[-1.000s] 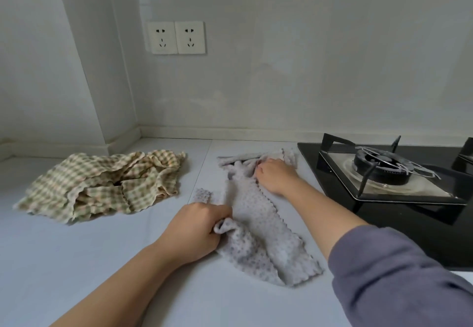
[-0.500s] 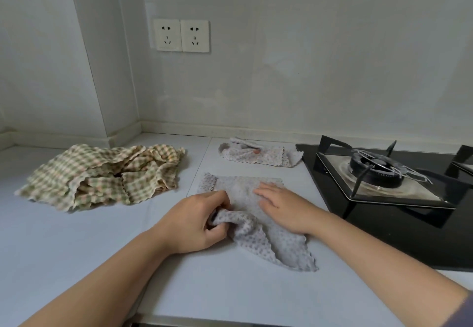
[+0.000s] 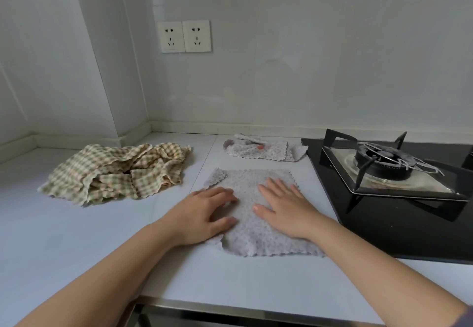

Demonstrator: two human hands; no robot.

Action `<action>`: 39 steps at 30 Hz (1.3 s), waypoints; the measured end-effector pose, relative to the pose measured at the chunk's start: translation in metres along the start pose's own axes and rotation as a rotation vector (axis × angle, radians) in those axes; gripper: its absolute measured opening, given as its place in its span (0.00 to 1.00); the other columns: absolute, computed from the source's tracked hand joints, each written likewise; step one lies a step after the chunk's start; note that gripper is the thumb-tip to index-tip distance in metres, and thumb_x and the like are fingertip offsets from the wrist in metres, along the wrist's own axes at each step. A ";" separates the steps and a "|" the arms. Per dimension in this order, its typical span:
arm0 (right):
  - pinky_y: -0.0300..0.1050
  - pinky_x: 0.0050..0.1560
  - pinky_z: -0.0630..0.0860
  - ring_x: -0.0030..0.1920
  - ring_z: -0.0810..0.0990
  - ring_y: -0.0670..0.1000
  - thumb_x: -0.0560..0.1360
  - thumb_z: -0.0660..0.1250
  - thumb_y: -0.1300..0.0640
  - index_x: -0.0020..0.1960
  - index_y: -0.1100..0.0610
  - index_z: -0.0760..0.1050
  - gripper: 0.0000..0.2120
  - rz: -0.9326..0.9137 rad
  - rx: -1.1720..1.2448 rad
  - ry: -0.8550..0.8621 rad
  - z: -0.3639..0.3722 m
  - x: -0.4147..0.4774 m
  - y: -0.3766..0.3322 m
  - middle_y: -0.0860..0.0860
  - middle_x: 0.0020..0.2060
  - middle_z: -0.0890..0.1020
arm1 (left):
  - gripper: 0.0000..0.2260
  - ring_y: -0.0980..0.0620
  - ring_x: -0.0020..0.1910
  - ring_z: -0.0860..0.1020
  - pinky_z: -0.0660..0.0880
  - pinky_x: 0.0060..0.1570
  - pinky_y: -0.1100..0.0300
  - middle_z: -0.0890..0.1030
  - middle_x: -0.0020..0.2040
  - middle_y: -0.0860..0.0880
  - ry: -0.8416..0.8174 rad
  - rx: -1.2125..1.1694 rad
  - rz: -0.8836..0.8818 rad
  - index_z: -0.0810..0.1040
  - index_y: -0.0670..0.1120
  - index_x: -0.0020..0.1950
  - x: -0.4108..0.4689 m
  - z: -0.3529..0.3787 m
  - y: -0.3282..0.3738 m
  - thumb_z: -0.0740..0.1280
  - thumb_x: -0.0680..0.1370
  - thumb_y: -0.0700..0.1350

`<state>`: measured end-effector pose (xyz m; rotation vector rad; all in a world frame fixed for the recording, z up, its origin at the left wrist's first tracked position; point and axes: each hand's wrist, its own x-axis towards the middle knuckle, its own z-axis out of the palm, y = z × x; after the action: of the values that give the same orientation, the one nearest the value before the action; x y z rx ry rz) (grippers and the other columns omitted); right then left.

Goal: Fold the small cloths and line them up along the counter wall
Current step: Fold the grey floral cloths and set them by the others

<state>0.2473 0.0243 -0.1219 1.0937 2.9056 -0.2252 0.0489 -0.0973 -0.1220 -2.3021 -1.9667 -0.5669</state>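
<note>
Grey spotted cloth lies spread flat on the table in front of you, scalloped edges showing, far left corner turned over on itself. Its right edge sits just beside the black gas hob.

Your left hand rests on the cloth's left edge, grip wide, fingers loosely bent and holding nothing. Your right hand lies palm down on the cloth's middle, grip wide, fingers straight and spread. The two hands are near each other but apart.

A second grey spotted cloth lies roughly folded behind the first, near the wall, its right end at the hob's corner. A small reddish bit shows in its fold; can't tell what.

Left of both, well apart, is a crumpled heap of green-and-tan checked cloths.

The burner sits on the hob under a black pan support. Two white sockets sit side by side on the wall.
</note>
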 end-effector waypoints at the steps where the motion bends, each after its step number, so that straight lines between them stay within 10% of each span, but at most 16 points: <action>1: 0.49 0.74 0.35 0.76 0.35 0.51 0.80 0.43 0.36 0.78 0.49 0.39 0.32 0.010 -0.002 -0.005 -0.001 0.001 0.002 0.51 0.77 0.37 | 0.27 0.54 0.61 0.73 0.68 0.59 0.59 0.75 0.63 0.55 0.001 0.059 -0.048 0.74 0.52 0.63 0.001 0.002 -0.002 0.49 0.73 0.63; 5: 0.53 0.75 0.36 0.76 0.36 0.53 0.79 0.42 0.36 0.78 0.50 0.40 0.33 0.080 0.004 0.014 -0.001 0.002 0.007 0.52 0.77 0.38 | 0.19 0.46 0.47 0.75 0.65 0.49 0.55 0.81 0.51 0.47 0.186 0.140 -0.537 0.75 0.48 0.51 -0.001 -0.007 -0.015 0.48 0.75 0.53; 14: 0.43 0.58 0.70 0.60 0.72 0.47 0.81 0.56 0.50 0.63 0.52 0.73 0.15 -0.045 0.183 0.375 -0.009 -0.006 0.007 0.46 0.59 0.76 | 0.22 0.70 0.60 0.67 0.65 0.58 0.72 0.76 0.55 0.58 0.027 -0.125 0.041 0.78 0.52 0.59 -0.003 -0.005 -0.005 0.64 0.71 0.64; 19: 0.46 0.62 0.67 0.63 0.70 0.50 0.81 0.53 0.45 0.67 0.52 0.71 0.19 -0.013 0.147 0.298 -0.006 -0.003 0.014 0.48 0.63 0.74 | 0.20 0.57 0.29 0.67 0.62 0.30 0.64 0.69 0.27 0.55 0.094 -0.197 -0.074 0.73 0.48 0.36 -0.009 -0.013 -0.008 0.63 0.69 0.66; 24: 0.44 0.60 0.70 0.58 0.73 0.45 0.81 0.57 0.49 0.62 0.53 0.75 0.15 -0.115 0.271 0.353 -0.010 -0.008 0.012 0.45 0.57 0.77 | 0.23 0.58 0.22 0.66 0.66 0.31 0.62 0.69 0.20 0.52 0.267 -0.522 -0.271 0.74 0.45 0.28 -0.005 -0.020 0.006 0.59 0.81 0.51; 28: 0.41 0.51 0.73 0.47 0.75 0.41 0.79 0.61 0.52 0.53 0.51 0.80 0.09 -0.273 0.268 0.316 -0.015 -0.014 -0.002 0.40 0.45 0.78 | 0.08 0.60 0.36 0.77 0.73 0.41 0.59 0.80 0.37 0.57 0.322 -0.306 -0.239 0.79 0.52 0.42 -0.002 -0.017 -0.001 0.63 0.79 0.51; 32: 0.37 0.49 0.72 0.46 0.75 0.41 0.78 0.62 0.50 0.52 0.49 0.80 0.08 -0.334 0.272 0.292 -0.017 -0.018 -0.007 0.40 0.44 0.80 | 0.35 0.59 0.69 0.66 0.60 0.68 0.50 0.69 0.71 0.58 -0.077 0.027 -0.209 0.69 0.55 0.69 -0.002 -0.002 -0.011 0.44 0.70 0.70; 36: 0.39 0.44 0.74 0.42 0.78 0.43 0.77 0.64 0.50 0.51 0.48 0.81 0.08 -0.334 0.330 0.305 -0.019 -0.020 -0.009 0.43 0.40 0.82 | 0.42 0.53 0.75 0.57 0.47 0.71 0.40 0.64 0.74 0.56 -0.052 0.099 -0.368 0.64 0.53 0.73 0.000 0.001 -0.013 0.40 0.65 0.71; 39: 0.44 0.43 0.75 0.38 0.79 0.44 0.78 0.64 0.50 0.50 0.48 0.81 0.08 -0.321 0.346 0.297 -0.018 -0.020 -0.009 0.45 0.35 0.82 | 0.27 0.57 0.66 0.69 0.52 0.71 0.44 0.73 0.65 0.57 0.002 0.043 -0.176 0.71 0.56 0.66 -0.001 -0.004 -0.014 0.54 0.70 0.65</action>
<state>0.2566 0.0073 -0.1016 0.7304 3.3951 -0.6467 0.0338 -0.0973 -0.1210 -2.1166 -2.1720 -0.5330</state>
